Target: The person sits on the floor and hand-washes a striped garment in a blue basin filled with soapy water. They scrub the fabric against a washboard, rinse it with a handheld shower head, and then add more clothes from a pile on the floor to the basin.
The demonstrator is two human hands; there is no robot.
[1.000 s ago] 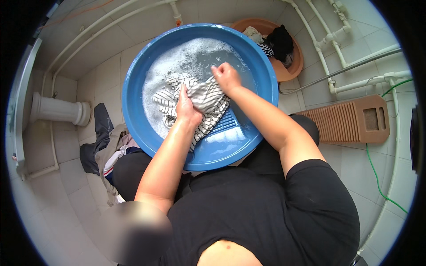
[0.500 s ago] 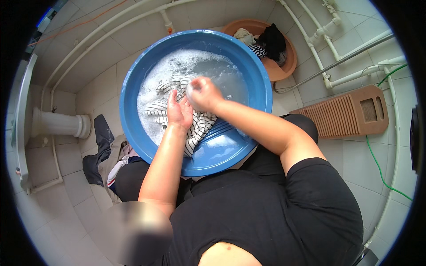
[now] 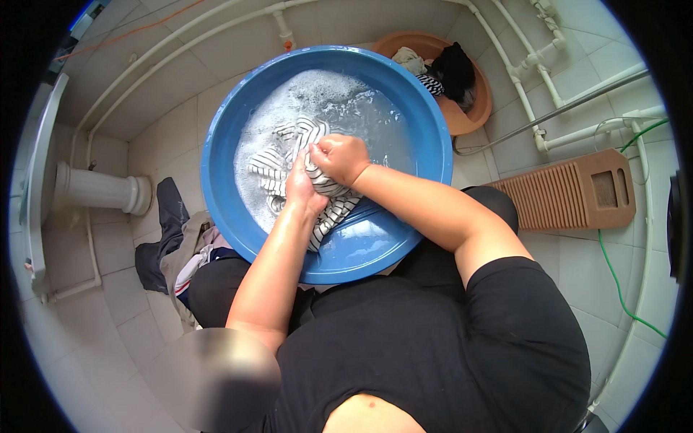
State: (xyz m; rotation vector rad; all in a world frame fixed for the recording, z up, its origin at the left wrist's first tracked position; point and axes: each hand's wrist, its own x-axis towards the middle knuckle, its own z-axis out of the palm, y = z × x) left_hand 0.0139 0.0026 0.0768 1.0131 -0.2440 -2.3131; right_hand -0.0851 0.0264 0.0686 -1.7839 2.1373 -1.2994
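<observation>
Having moved closer to the left hand [image 3: 304,189] in the last second, the right hand [image 3: 343,160] is working above the blue tub [image 3: 435,130]. I am seeing its grip curling round the striped cloth [image 3: 330,189]; the left grip is bracing the same cloth, fingers partly hidden, so I cannot tell how far they are closing. The cloth is bunching between both hands and trailing into suds [image 3: 266,119].
</observation>
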